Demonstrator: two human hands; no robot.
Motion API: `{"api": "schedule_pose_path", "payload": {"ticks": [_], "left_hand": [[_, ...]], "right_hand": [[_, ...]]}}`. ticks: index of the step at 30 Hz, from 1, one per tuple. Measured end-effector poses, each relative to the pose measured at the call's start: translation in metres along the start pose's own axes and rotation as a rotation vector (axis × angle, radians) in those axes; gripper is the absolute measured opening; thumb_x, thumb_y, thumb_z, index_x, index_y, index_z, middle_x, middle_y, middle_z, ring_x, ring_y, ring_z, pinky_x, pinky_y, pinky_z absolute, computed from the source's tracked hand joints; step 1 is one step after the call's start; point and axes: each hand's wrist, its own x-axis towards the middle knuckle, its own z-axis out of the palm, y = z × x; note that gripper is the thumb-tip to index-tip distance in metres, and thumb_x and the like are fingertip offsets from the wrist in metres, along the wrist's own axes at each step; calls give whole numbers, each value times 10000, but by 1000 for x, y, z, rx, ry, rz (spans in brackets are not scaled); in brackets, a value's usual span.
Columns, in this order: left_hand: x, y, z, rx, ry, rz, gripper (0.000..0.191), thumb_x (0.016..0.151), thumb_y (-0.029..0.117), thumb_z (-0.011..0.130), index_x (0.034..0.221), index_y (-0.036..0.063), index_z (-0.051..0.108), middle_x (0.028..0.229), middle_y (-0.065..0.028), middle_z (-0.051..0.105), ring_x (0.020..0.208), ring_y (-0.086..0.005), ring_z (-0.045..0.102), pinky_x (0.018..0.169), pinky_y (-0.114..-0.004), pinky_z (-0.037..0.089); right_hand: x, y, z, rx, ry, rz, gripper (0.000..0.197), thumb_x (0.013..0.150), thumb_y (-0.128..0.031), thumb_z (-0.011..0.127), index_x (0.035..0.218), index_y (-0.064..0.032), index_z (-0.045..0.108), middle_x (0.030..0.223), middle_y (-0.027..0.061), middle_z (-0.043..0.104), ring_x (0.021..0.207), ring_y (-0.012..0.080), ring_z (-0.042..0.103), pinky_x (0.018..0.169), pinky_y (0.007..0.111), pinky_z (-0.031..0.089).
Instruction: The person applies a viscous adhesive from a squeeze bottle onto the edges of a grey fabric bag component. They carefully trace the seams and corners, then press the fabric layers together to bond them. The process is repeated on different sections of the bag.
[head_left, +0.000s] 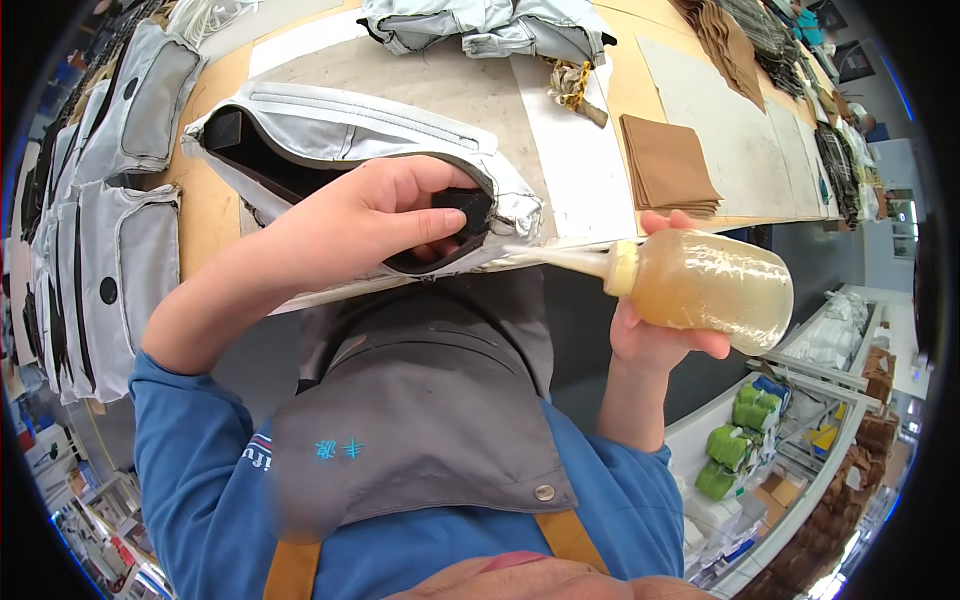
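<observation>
A light grey fabric bag (296, 135) lies on the worktable, its long zip panel on the far side and its black-lined mouth gaping towards me. My left hand (409, 206) reaches into that mouth and grips the bag near its right end, thumb on the dark inner side; some fingertips are hidden. My right hand (649, 330) holds a clear squeeze bottle (712, 289) of cloudy amber liquid, tipped on its side. Its pale nozzle (570, 259) points left, close to the raw-edged right corner (521, 214) of the bag. Whether the tip touches the fabric I cannot tell.
More grey bag pieces (457, 26) lie at the back. A brush-like tool with yellowed, crusted bristles (570, 82) is beside them. Folded brown cloth (667, 161) sits right. Several grey bags (105, 285) stand left. A shelf rack (817, 367) with green bundles (727, 450) is lower right.
</observation>
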Motion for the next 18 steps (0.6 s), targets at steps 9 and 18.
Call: {"api": "schedule_pose_path", "payload": {"ticks": [9,18], "left_hand": [[0,8,-1,19,2,-2,258,885,127,535,1099,-19,539,846,10,575,738,-44,492,666,-190,404],[1,2,-2,-4,-3,-11,251,887,112,531,1101,-18,537,845,9,577,732,-46,503,663,-187,411]], "right_hand": [[3,5,-9,-89,-100,-173,1117,554,-755,572,1285,56,335,1261,181,443,1164,278,468,723,276,565],[-4,-10,-2,-555,-41,-381,1059,606,-766,551,1256,57,402,1235,222,444,1048,321,528,864,389,455]]}}
